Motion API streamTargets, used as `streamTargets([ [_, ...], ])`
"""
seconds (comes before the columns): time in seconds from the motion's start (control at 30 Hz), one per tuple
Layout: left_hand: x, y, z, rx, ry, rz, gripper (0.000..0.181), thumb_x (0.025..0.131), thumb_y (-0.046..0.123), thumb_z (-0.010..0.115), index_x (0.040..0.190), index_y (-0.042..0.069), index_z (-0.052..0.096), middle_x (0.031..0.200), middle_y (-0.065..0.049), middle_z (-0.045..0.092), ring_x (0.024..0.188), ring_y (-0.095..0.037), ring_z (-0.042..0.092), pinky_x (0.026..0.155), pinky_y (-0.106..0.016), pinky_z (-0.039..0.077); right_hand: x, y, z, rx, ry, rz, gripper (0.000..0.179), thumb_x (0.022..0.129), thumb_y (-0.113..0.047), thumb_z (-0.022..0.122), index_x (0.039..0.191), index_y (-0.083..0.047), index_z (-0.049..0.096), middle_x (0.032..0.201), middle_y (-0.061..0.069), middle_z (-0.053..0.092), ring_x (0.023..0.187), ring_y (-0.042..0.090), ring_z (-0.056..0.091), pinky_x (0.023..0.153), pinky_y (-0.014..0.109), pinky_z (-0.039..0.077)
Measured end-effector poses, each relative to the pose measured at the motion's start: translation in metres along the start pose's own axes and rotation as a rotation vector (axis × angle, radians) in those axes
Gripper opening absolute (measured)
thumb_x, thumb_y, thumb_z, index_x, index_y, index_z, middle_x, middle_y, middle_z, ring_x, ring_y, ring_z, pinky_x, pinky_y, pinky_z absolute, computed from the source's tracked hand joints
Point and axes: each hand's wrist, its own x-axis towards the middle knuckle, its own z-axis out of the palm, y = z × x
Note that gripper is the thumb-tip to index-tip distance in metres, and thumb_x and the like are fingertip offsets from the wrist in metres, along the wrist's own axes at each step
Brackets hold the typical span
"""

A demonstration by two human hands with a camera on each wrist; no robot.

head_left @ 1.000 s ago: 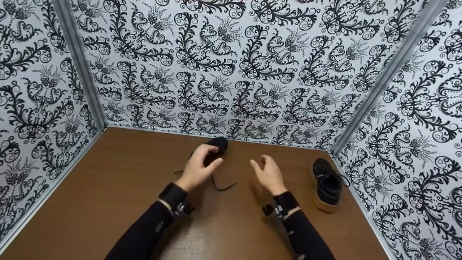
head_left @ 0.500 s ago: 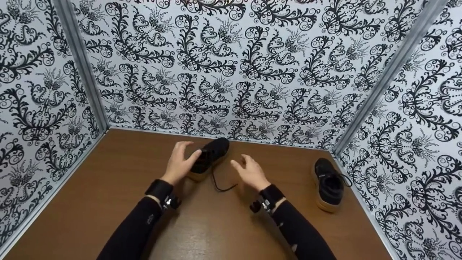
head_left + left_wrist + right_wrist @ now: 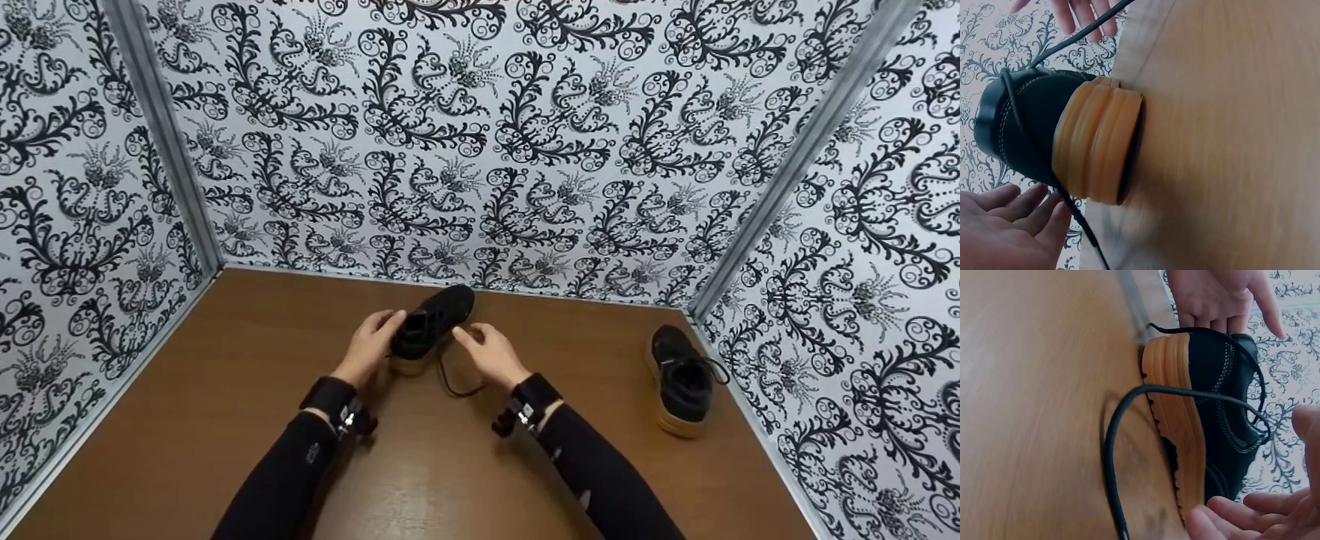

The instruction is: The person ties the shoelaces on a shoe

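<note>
A black lace-up shoe (image 3: 451, 303) with a tan sole (image 3: 1092, 143) stands on the brown table, toe toward the back wall. Its laces are untied: one lace (image 3: 1111, 455) trails over the side onto the table, and another hangs past the heel. My left hand (image 3: 365, 351) is at the shoe's left side near the heel, fingers extended along it. On the opposite side, my right hand (image 3: 492, 355) has its fingertips right by the shoe's side, fingers loosely bent and thumb apart. Neither hand grips the shoe or a lace.
A second black shoe (image 3: 681, 386) with a tan sole stands at the right of the table (image 3: 247, 420), by the right wall. Patterned black-and-white panels (image 3: 480, 165) close off the back and both sides.
My left hand has drawn back from over the shoe to its left side, uncovering it. My right hand has moved left, up to the shoe's right side. Both shoes stay in place.
</note>
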Motion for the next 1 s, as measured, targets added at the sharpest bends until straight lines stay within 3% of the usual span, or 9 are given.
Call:
streamTargets([
  [0.17,-0.001,-0.003,0.007,-0.073,-0.003,-0.034,0.066,0.112,0.044,0.063,0.155,-0.006,0.056,0.162,-0.028,0.055,0.155,-0.042,0.048,0.133,-0.053,0.035,0.004,0.0,0.011,0.209,-0.048,0.074,0.083,0.11,-0.056,0.062,0.158,0.011,0.049,0.129,0.028,0.073,0.111,0.042,0.077,0.095,0.046,0.064],
  [0.3,-0.001,-0.005,0.009,-0.107,0.003,-0.043,0.066,0.112,0.044,0.064,0.154,-0.007,0.056,0.161,-0.029,0.056,0.155,-0.043,0.049,0.133,-0.052,0.035,0.007,-0.001,0.018,0.334,-0.063,0.121,0.081,0.111,-0.053,0.063,0.156,0.013,0.049,0.131,0.031,0.072,0.113,0.042,0.078,0.092,0.044,0.066],
  [0.5,0.0,-0.006,0.013,-0.061,0.028,-0.049,0.062,0.112,0.046,0.064,0.149,-0.004,0.064,0.156,-0.026,0.062,0.15,-0.039,0.055,0.13,-0.05,0.039,0.014,-0.003,0.025,0.326,-0.065,0.129,0.074,0.112,-0.053,0.062,0.148,0.011,0.06,0.13,0.028,0.074,0.11,0.036,0.079,0.091,0.041,0.067],
  [0.7,-0.005,-0.001,0.022,-0.045,0.058,-0.036,0.056,0.111,0.049,0.065,0.132,-0.002,0.072,0.137,-0.023,0.072,0.124,-0.033,0.066,0.106,-0.037,0.05,0.016,-0.009,0.029,0.396,-0.088,0.174,0.073,0.112,-0.051,0.062,0.152,0.009,0.057,0.132,0.021,0.07,0.104,0.029,0.075,0.085,0.038,0.067],
  [0.83,-0.009,0.001,0.028,-0.025,0.061,-0.031,0.051,0.11,0.046,0.068,0.13,-0.001,0.072,0.134,-0.021,0.072,0.121,-0.032,0.067,0.104,-0.036,0.051,0.015,-0.01,0.027,0.4,-0.088,0.184,0.069,0.11,-0.054,0.064,0.143,0.006,0.065,0.108,0.011,0.07,0.084,0.022,0.071,0.07,0.033,0.064],
  [1.0,-0.009,0.0,0.032,0.03,0.034,-0.017,0.056,0.108,0.046,0.07,0.136,-0.002,0.071,0.139,-0.023,0.072,0.13,-0.038,0.067,0.116,-0.05,0.051,0.013,-0.011,0.02,0.36,-0.087,0.184,0.059,0.108,-0.057,0.065,0.124,-0.001,0.075,0.08,0.0,0.064,0.062,0.015,0.065,0.056,0.027,0.058],
])
